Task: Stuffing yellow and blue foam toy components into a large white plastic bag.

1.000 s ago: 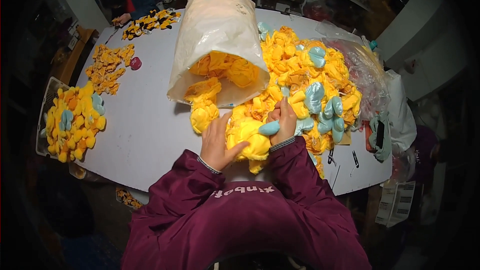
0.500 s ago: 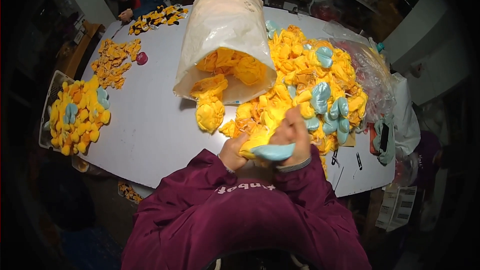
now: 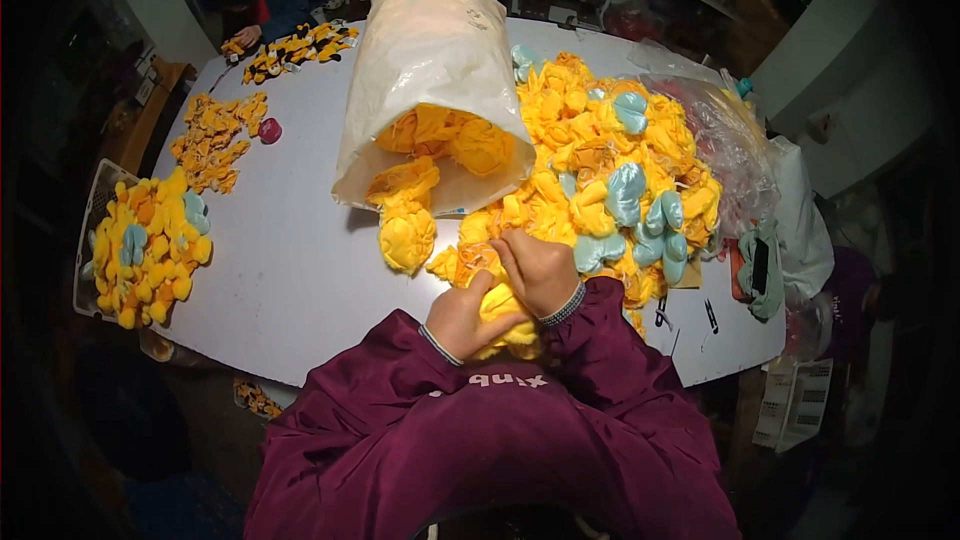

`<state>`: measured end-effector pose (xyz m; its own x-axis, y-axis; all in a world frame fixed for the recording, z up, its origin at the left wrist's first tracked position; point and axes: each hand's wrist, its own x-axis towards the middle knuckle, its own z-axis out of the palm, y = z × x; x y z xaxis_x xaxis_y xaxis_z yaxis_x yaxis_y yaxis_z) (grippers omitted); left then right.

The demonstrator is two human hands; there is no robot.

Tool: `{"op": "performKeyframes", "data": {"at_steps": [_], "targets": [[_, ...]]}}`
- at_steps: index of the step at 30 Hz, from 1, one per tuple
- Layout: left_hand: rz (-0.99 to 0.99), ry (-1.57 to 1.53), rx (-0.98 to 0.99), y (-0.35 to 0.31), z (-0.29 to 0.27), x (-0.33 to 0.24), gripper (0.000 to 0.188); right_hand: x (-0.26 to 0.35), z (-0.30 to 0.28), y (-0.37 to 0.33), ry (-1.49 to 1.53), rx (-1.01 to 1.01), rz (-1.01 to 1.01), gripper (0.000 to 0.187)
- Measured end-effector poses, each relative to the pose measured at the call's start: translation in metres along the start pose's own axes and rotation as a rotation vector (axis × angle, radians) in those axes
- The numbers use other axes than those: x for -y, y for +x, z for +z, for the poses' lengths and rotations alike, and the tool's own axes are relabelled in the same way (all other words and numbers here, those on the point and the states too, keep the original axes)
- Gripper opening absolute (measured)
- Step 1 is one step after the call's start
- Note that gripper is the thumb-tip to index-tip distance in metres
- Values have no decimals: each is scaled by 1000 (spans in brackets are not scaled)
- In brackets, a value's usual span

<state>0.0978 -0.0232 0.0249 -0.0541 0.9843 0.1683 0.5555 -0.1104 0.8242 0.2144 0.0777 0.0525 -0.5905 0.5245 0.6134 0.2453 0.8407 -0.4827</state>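
Near the front edge of the table I hold a soft yellow plush toy skin [image 3: 510,332] with both hands, close to my chest. My left hand [image 3: 460,322] wraps round its left side, thumb lying across the fabric. From the upper right, my right hand [image 3: 540,270] pinches its far end, fingers closed and partly hidden. Just beyond lies a big heap of yellow plush pieces [image 3: 560,100], with light-blue wing-shaped parts [image 3: 626,190] among them. A white sack [image 3: 430,50] on its side opens toward me with yellow pieces inside, and one piece [image 3: 406,232] hangs out of its mouth.
At the left edge stands a basket [image 3: 88,285] full of yellow plush pieces. Small orange-yellow pieces [image 3: 212,135] lie beside a pink round object [image 3: 269,130]. Black thread snips [image 3: 711,315] and clear plastic bags [image 3: 720,130] are at right. Another person [image 3: 270,0] works at the far left.
The plush skin has been turned in my hands; its light-blue wing, visible before, is now out of sight. My right hand has shifted left and farther from my body, closer to my left hand.
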Motion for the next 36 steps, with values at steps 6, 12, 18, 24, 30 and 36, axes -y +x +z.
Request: {"op": "performKeyframes", "data": {"at_steps": [6,12,18,24,30,36], "targets": [[186,637,-196,17,6,16,48,24,20,-6,891,-162,635,17],[-1,427,-116,4,7,46,51,25,-32,7,1746,-314,926,27],[-46,73,-35,-8,-7,67,46,-32,-57,3,1632,-587,952,30],[-320,-644,-42,8,-24,20,39,-70,-1,-17,700,-502,883,11],[-336,-264,-81,1,-26,29,39,18,2,16,119,-253,-202,8],[-258,-84,-10,1,-5,13,44,-6,35,-6,18,-40,-59,4]]}}
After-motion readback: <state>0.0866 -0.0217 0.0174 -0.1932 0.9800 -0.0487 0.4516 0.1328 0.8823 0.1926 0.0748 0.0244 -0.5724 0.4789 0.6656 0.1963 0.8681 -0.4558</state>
